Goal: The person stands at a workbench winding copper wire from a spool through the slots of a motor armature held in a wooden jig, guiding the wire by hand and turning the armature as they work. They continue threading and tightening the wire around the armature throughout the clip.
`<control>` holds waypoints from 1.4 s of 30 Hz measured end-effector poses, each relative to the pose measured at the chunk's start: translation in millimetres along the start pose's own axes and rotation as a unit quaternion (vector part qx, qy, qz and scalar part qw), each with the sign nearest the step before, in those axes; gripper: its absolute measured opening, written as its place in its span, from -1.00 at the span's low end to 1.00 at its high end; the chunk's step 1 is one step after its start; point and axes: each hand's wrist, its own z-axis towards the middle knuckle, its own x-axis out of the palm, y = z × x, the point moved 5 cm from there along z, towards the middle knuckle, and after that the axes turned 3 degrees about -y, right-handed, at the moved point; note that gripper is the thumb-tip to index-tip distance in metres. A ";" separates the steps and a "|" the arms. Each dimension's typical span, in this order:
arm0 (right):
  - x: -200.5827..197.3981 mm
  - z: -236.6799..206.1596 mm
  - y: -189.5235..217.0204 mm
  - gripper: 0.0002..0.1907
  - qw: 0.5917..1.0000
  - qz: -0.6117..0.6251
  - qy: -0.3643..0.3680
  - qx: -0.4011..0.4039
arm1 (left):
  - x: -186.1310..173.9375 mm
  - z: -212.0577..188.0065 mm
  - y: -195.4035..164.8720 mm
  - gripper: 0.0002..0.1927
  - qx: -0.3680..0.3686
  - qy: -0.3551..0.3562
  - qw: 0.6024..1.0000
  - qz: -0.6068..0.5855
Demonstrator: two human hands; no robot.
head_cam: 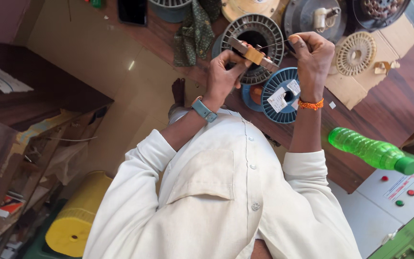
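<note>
Two white paper labels [283, 96] are stuck on the blue spool's flange. A red-and-white label [400, 186] is fixed on the grey control panel [370, 211], beside a green plastic bottle [367, 149].

The tabletop [389, 103] is dark reddish-brown wood grain. The spool [283, 96] near its edge is blue with white paper labels, and the ribbed stator ring [255, 36] is grey. The small block [254, 55] held up is tan-yellow on a brown bar. The bottle [367, 149] is translucent bright green with a darker green cap. The shirt [226, 201] is off-white, the watch strap [203, 110] teal, the wrist thread [311, 104] orange, and the drum [75, 220] on the floor is yellow
</note>
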 end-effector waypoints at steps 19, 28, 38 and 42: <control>-31.9 -76.3 58.0 -0.83 0.941 0.298 0.068 0.144 | 10.2 19.8 -99.8 -0.25 0.448 0.303 0.768 0.342; 59.8 -114.2 95.8 -0.89 0.970 -0.067 0.192 -0.131 | -2.7 35.8 -95.4 -0.47 0.418 0.291 0.790 0.341; 61.8 -110.7 98.5 -0.82 0.953 -0.128 0.215 -0.169 | -34.5 -33.8 -85.6 -0.68 0.562 0.297 0.634 0.440; 40.6 -87.0 126.3 -0.86 0.958 -0.108 0.158 -0.213 | -38.6 -23.2 -61.1 -0.86 0.383 0.281 0.831 0.289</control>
